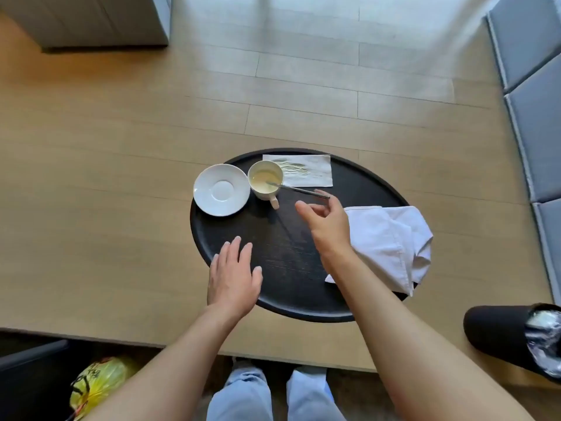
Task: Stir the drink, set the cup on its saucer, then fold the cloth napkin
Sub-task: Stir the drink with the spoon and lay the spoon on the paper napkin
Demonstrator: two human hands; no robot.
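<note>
Resting flat and open-fingered on the near-left rim of the round black matte tray (373, 189), the left hand (232, 279) holds nothing. Beyond it sits the empty, glossy white ceramic saucer (221, 189), and just to its right, close to touching, stands the cream ceramic cup (266, 180) of pale yellowish drink, handle pointing toward the person. The slim metal spoon (299, 189) leans in the cup, its long axis slanting right and nearer, handle end right at the fingertips of the right hand (326, 224), whose fingers are loosely curled; whether they pinch the handle I cannot tell. That hand is plainly nearer for stirring. Behind the cup lies a flat white paper napkin (306, 171); farthest right, the soft white cloth napkin (391, 241) lies rumpled over the tray's edge.
</note>
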